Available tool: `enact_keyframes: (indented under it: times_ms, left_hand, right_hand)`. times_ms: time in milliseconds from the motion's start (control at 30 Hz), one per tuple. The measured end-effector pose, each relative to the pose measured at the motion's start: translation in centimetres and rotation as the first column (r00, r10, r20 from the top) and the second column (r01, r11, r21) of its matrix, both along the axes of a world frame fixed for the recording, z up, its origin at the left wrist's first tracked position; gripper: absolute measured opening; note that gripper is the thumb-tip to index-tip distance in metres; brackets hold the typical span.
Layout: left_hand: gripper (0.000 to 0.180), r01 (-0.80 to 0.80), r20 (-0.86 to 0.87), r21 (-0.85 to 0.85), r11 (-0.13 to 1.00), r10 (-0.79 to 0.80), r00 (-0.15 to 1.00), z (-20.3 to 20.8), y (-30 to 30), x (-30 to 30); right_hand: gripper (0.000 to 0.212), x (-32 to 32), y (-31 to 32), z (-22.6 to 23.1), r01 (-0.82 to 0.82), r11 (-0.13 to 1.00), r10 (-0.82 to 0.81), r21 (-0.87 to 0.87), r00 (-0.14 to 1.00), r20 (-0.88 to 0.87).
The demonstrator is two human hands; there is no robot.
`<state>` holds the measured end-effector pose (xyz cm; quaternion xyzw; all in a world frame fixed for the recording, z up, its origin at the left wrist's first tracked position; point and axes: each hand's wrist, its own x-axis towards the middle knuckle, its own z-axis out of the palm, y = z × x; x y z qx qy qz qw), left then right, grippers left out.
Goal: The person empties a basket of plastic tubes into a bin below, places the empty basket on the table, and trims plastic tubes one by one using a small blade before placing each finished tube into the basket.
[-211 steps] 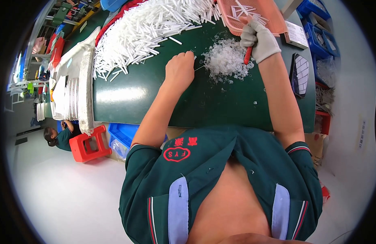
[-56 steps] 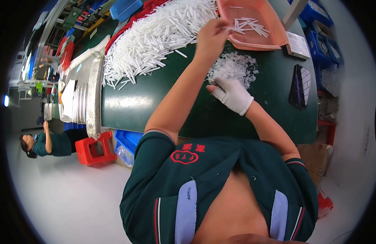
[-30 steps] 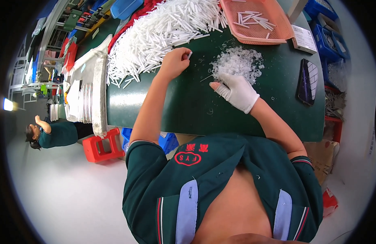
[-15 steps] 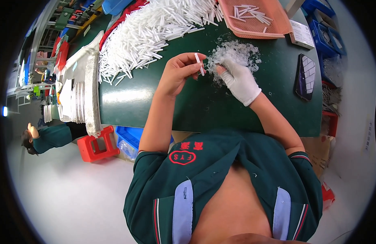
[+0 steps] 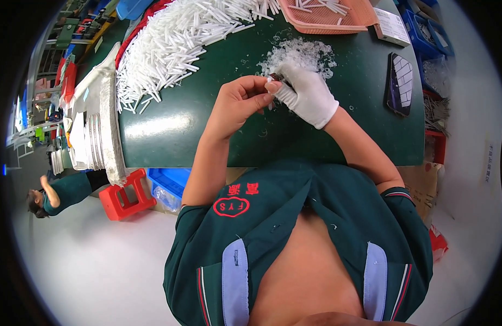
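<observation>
My bare left hand (image 5: 235, 108) pinches a short white plastic tube (image 5: 269, 79), mostly hidden behind the fingers. My right hand (image 5: 309, 99), in a white glove with bare fingertips, is closed and meets the left fingertips at the tube's upper end. Whatever it grips, if anything, cannot be made out. Just beyond the gloved hand lies a heap of clear, thin plastic scraps (image 5: 305, 52). A large pile of similar white tubes (image 5: 172, 51) spreads over the far left of the green table (image 5: 207, 155).
At the far right a pink plastic basket (image 5: 322, 29) holds several tubes, beside a small white box (image 5: 392, 27). A dark phone (image 5: 400, 84) lies near the right edge. A red stool (image 5: 128, 196) and blue crate (image 5: 166, 182) stand left below the table. Another person (image 5: 69, 191) is further left.
My right hand has come left from the scraps to my left hand, and the two now touch around the tube. The tube is more covered by fingers. The whole view has shifted slightly.
</observation>
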<state>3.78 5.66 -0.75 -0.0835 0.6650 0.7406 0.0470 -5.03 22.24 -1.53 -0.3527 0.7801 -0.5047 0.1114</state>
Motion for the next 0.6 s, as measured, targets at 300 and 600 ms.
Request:
enact_keyframes:
  times_ms: [300,600]
  left_hand:
    - [0.025,0.080,-0.029,0.017,0.997,-0.080,0.996,0.6,0.2,0.2]
    - [0.026,0.102,0.043,0.024,0.994,-0.103,0.994,0.9,-0.4,0.6]
  right_hand:
    - [0.028,0.0,0.3,0.1,-0.090,0.995,0.090,-0.037,0.996,-0.016]
    - [0.033,-0.8,0.9,0.4,-0.095,0.994,0.105,-0.062,0.976,0.192]
